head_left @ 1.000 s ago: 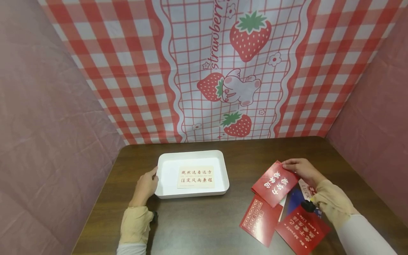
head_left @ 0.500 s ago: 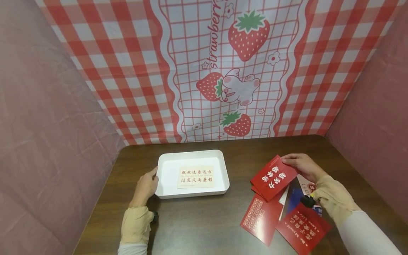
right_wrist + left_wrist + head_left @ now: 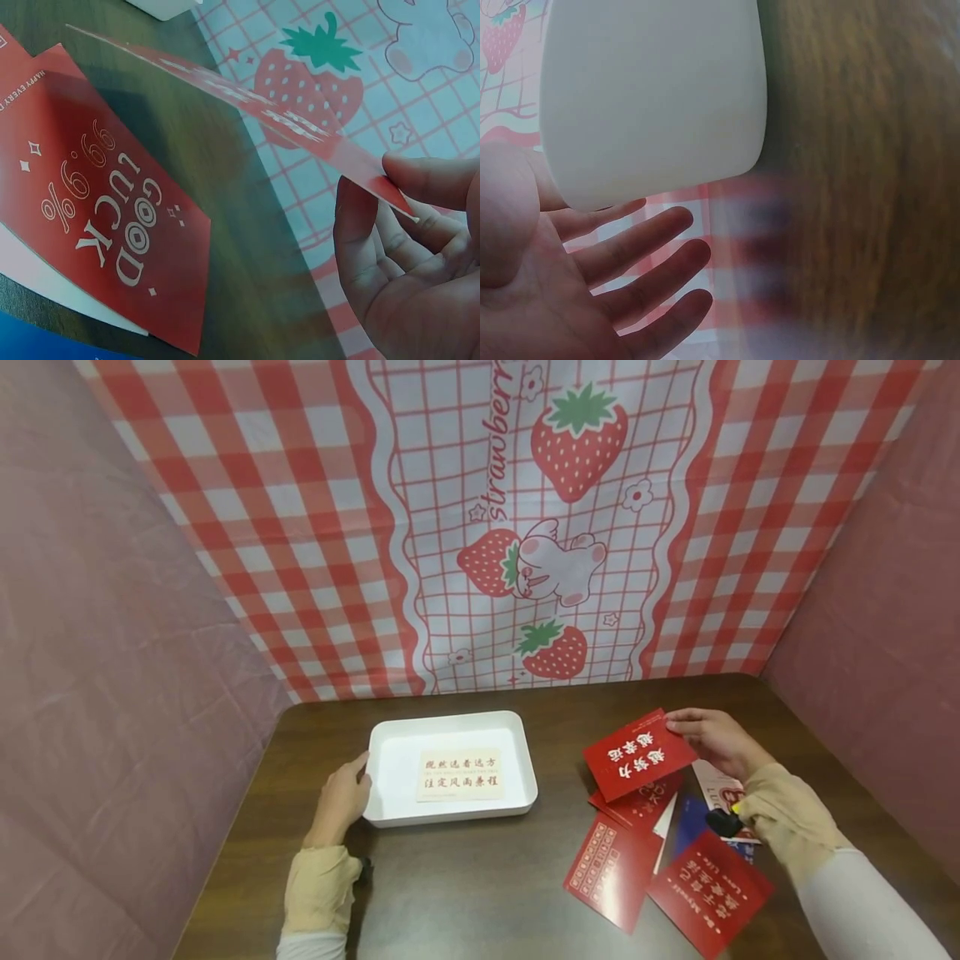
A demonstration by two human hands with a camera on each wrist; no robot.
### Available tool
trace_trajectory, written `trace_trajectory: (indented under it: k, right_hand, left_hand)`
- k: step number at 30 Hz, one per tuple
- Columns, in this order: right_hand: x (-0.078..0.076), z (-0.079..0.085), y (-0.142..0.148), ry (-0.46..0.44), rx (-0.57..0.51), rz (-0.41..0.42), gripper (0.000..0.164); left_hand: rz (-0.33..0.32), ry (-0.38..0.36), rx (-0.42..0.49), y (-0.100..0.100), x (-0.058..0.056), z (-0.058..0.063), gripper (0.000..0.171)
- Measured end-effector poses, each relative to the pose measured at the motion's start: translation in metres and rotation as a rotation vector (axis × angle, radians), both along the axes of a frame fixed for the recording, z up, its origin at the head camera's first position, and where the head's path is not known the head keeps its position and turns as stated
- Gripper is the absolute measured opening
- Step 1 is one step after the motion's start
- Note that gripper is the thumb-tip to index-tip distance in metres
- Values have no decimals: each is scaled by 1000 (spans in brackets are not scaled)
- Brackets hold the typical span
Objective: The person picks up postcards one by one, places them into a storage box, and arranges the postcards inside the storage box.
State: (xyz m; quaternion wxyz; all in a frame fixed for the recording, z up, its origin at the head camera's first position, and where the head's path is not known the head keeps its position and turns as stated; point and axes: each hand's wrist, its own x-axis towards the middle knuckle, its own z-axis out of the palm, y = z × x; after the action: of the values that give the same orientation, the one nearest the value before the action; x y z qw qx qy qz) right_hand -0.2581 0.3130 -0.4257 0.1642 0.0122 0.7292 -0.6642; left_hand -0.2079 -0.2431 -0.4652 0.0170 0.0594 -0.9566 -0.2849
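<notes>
At the left rim of the white tray (image 3: 450, 727), my left hand (image 3: 341, 797) holds the corner between thumb and index finger. The other fingers (image 3: 664, 289) spread out beside the wall; the thumb tip is hidden behind the tray. A cream card (image 3: 461, 775) with red writing lies in the tray. My right hand (image 3: 712, 739) pinches a red card (image 3: 637, 753) with white writing by its corner, tilted above the pile. Under it lies a red card (image 3: 124, 187) reading "GOOD LUCK".
Around the pile lie another red card (image 3: 615, 872), a red square card (image 3: 708, 893), a blue card (image 3: 690, 822) and a white card (image 3: 720, 785), partly overlapping. A checked strawberry cloth (image 3: 322, 527) hangs behind the brown table (image 3: 465, 885).
My right hand has lifted the red card up and away from the pile, turning it and uncovering the red card beneath. The left hand and the tray have stayed in place.
</notes>
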Motion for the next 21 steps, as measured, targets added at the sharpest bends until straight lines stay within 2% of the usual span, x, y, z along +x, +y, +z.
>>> trace_trajectory:
  k: [10, 21]
  right_hand:
    - [0, 6, -13, -12, -128, -22, 10]
    - [-2, 8, -36, 6, -230, -64, 15]
  left_hand:
    - [-10, 20, -4, -1, 1, -1, 47]
    - [-16, 32, -4, -1, 1, -1, 47]
